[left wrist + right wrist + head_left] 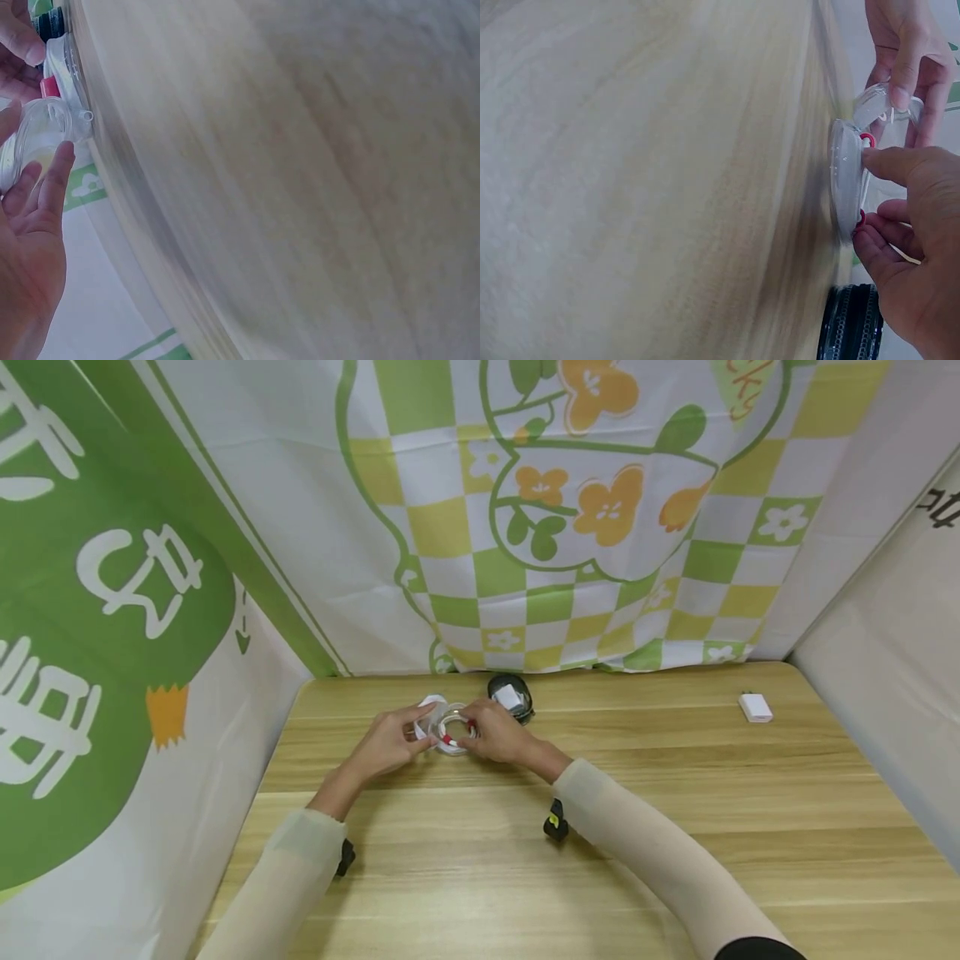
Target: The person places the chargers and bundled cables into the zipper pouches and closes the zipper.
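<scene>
A clear round case (845,180) stands open at the back of the table, its transparent lid (46,127) swung toward my left hand (382,742). The thumb and fingers of that hand hold the lid by its edge. Inside the case is a coiled white cable (442,728) with red bands. My right hand (501,733) pinches the coil, its thumb (889,161) by one red band and its fingertips by another at the case rim. Part of the coil is hidden behind the right fingers in the head view.
Just behind the right hand sits a black round case (522,685) with a white block (507,697) in it. A white plug adapter (755,707) lies at the back right of the wooden table (465,868). Printed fabric (525,610) hangs along the back edge.
</scene>
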`<state>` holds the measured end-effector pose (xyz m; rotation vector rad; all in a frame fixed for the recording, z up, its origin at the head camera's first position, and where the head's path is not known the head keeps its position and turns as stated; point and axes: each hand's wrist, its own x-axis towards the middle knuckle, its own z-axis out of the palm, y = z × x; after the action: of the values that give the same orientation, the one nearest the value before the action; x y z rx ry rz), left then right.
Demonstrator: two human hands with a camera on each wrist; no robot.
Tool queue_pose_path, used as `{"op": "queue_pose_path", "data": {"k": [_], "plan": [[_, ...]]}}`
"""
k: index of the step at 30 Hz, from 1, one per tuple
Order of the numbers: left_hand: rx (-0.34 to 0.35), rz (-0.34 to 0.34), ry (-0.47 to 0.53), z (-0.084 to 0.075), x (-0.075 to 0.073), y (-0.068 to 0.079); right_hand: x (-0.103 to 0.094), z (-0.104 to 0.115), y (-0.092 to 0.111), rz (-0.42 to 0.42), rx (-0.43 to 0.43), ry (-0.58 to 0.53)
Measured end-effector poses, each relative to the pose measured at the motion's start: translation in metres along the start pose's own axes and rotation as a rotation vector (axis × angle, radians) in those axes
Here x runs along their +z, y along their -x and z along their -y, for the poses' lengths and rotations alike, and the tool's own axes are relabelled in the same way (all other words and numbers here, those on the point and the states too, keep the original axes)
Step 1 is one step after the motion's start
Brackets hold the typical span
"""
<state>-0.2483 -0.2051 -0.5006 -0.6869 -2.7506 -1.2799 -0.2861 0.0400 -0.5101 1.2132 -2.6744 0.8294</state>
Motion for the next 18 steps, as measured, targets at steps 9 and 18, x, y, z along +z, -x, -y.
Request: {"op": "queue_pose_path", "data": {"k": [9,18], "plan": [[-0.010,0.016,-0.029,0.0008,-0.0019,-0.0017,0.0004,0.0026,0.0012,-0.006,0.040,0.022],[-0.026,0.021,-0.025,-0.0016,-0.0026,-0.0011,0.0002,0.0070,0.0018,0.004,0.074,0.052]]}}
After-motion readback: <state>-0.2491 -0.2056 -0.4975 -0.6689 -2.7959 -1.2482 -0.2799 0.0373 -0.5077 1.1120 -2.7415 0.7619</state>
